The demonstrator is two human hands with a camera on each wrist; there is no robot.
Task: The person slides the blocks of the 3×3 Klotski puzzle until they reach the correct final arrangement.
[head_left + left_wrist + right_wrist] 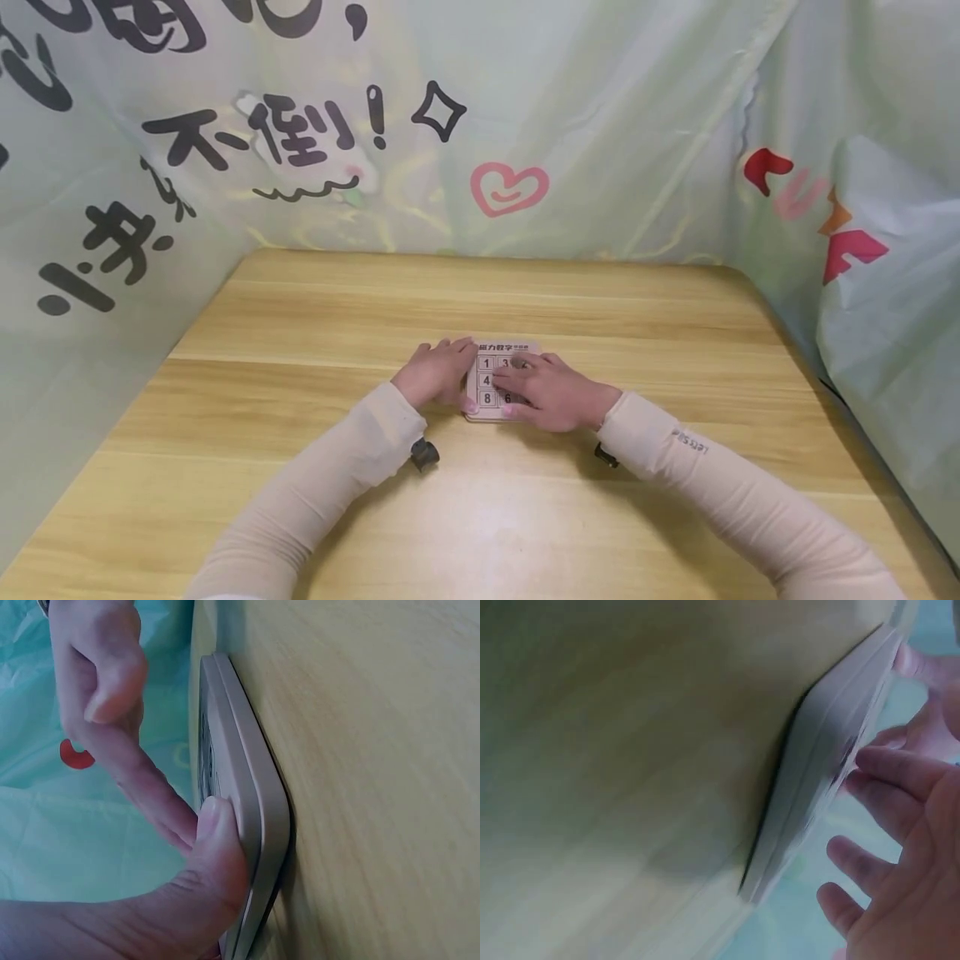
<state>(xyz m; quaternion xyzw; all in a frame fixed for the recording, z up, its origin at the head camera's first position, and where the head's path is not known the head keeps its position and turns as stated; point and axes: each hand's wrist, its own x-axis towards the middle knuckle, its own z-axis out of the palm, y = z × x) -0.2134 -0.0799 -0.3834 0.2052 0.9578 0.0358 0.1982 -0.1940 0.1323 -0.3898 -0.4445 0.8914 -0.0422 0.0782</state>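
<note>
A pale sliding number puzzle (487,412) lies flat on the wooden table, with numbered square tiles and dark lettering along its far edge. My left hand (441,372) holds it at the left side, thumb near the front-left corner and fingers towards the far corner. In the left wrist view that thumb (217,859) presses on the puzzle's rim. Over the tiles lies my right hand (558,392), its fingers touching the middle ones and covering several on the right. The right wrist view shows the right hand's fingers (885,796) fairly straight and spread.
The wooden table (495,517) extends around the puzzle on all sides. A pale green printed sheet (615,125) hangs behind and beside it, with dark writing and a pink heart (510,190). Dark devices are strapped at both wrists.
</note>
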